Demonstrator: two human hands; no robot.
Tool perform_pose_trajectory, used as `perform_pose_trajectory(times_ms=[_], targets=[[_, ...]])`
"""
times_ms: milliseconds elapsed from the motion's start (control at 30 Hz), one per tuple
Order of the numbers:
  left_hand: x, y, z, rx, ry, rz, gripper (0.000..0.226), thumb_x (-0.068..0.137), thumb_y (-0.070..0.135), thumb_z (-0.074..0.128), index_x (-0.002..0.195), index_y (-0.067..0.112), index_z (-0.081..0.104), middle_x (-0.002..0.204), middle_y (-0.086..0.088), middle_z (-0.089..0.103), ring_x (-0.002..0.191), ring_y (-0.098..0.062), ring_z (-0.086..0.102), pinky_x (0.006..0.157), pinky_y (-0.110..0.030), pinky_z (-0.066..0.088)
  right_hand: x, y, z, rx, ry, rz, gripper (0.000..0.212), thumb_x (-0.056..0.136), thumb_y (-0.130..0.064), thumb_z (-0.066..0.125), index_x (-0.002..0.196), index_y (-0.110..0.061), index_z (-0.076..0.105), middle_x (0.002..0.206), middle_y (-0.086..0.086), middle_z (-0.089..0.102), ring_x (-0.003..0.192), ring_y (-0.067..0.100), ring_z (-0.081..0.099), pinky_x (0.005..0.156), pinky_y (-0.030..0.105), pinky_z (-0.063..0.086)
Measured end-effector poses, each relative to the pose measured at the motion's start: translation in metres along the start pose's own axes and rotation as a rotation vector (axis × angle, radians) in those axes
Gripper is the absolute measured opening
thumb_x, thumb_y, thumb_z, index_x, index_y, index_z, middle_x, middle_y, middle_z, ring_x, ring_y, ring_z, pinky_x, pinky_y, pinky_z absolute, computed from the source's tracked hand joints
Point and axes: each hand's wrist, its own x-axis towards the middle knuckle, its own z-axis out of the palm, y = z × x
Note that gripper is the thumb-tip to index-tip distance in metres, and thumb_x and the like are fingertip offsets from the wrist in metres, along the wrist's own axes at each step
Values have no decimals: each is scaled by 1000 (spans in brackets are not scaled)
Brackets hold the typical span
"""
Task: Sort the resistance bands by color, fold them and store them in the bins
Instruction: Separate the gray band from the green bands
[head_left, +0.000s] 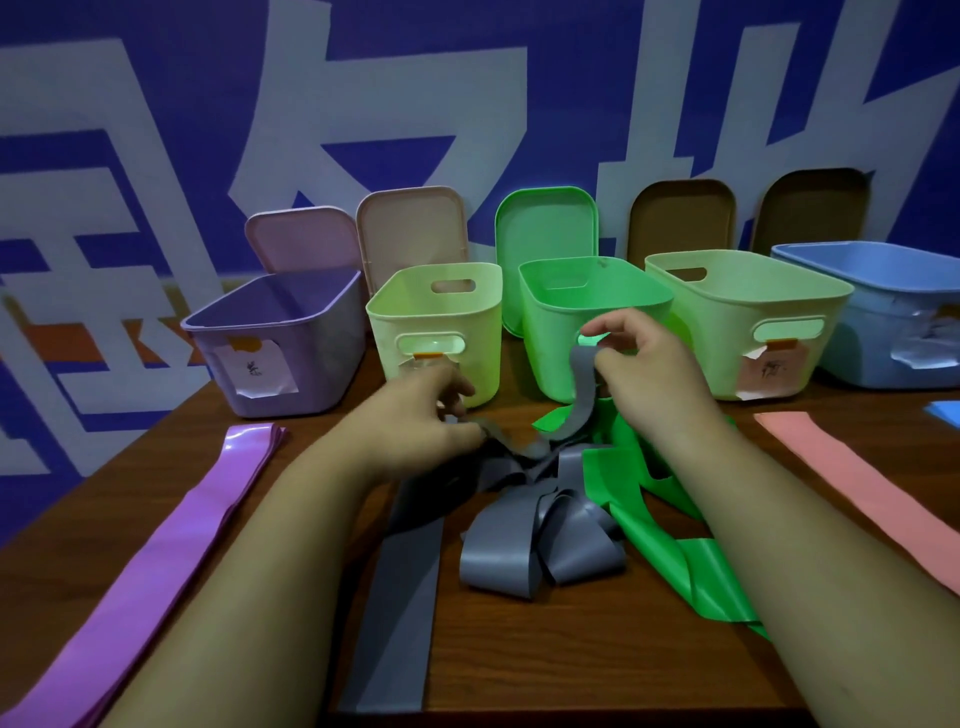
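Grey rubbery bands (540, 540) are heaped in loops on the wooden table (545, 649), one flat strip laid lengthwise toward the camera. One strand is pinched by the left hand (421, 415) at the heap and by the right hand (644, 358), raised upright before the green bin (550, 353), green bands (649, 519) alongside
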Motion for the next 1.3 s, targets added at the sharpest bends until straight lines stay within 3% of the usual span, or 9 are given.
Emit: perform_pose_trajectory(times_ms=[133, 267, 400, 533, 767, 933, 1033, 1100, 1300], targets=[[-3, 6, 6, -102, -188, 101, 60, 86, 36, 72, 144, 34, 57, 131, 21, 60, 122, 1, 57, 107, -28, 49, -4, -5, 7, 139, -61, 35, 32, 95, -13, 60, 98, -41, 77, 101, -11, 75, 91, 30, 72, 83, 52, 61], [0, 13, 16, -274, -163, 110, 58, 84, 42, 66, 140, 33, 59, 133, 18, 65, 123, -2, 63, 110, -35, 52, -4, -9, 11, 331, -82, 52, 33, 100, -11, 57, 97, -38, 76, 104, 5, 74, 103, 43, 71, 92, 61, 61], [6, 13, 30, -310, -40, 174, 42, 94, 26, 77, 133, 33, 62, 122, 13, 72, 109, -9, 71, 103, -44, 58, -2, -9, 11, 376, -59, 38, 27, 98, -17, 59, 100, -40, 74, 106, 11, 72, 100, 50, 67, 91, 68, 56], [8, 10, 31, -256, -5, 231, 50, 88, 17, 85, 124, 46, 66, 109, 17, 69, 94, -19, 72, 90, -44, 63, -2, -7, 11, 401, -59, 39, 27, 97, -19, 58, 99, -41, 74, 106, 9, 74, 105, 47, 68, 90, 68, 58], [10, 9, 36, -248, 123, 315, 20, 89, 19, 86, 103, 32, 83, 93, 16, 70, 76, 0, 64, 72, -17, 51, -5, -9, 9, 434, -37, 72, 32, 101, -14, 56, 97, -39, 74, 102, 2, 75, 105, 35, 71, 94, 68, 58], [4, 8, 26, -374, 270, 309, 19, 87, 12, 86, 97, 29, 85, 90, 5, 75, 80, -12, 67, 78, -40, 62, -13, -6, 9, 382, -51, 71, 19, 89, -35, 61, 102, -40, 73, 110, -2, 75, 107, 33, 71, 94, 70, 56], [0, 23, 5, -460, 344, 269, 21, 88, 5, 83, 94, 25, 85, 89, 2, 78, 74, -21, 69, 77, -47, 63, -19, -9, 5, 299, -89, 31, 20, 98, -26, 62, 104, -42, 72, 111, -10, 72, 105, 27, 70, 97, 59, 58], [-2, 37, -16, -438, 383, 287, 16, 88, 3, 83, 97, 16, 85, 91, 1, 79, 77, -28, 71, 76, -45, 63, -22, -12, 5, 246, -123, -3, 32, 103, -16, 62, 102, -47, 72, 109, -16, 70, 99, 26, 69, 88, 46, 58], [-11, 77, -85, -314, 437, 267, 15, 92, 12, 81, 104, 21, 84, 95, 5, 80, 85, -17, 75, 79, -37, 64, -20, -54, 11, 132, -288, -117, 38, 101, -7, 65, 107, -42, 75, 120, -5, 64, 103, 15, 63, 81, 27, 52]])
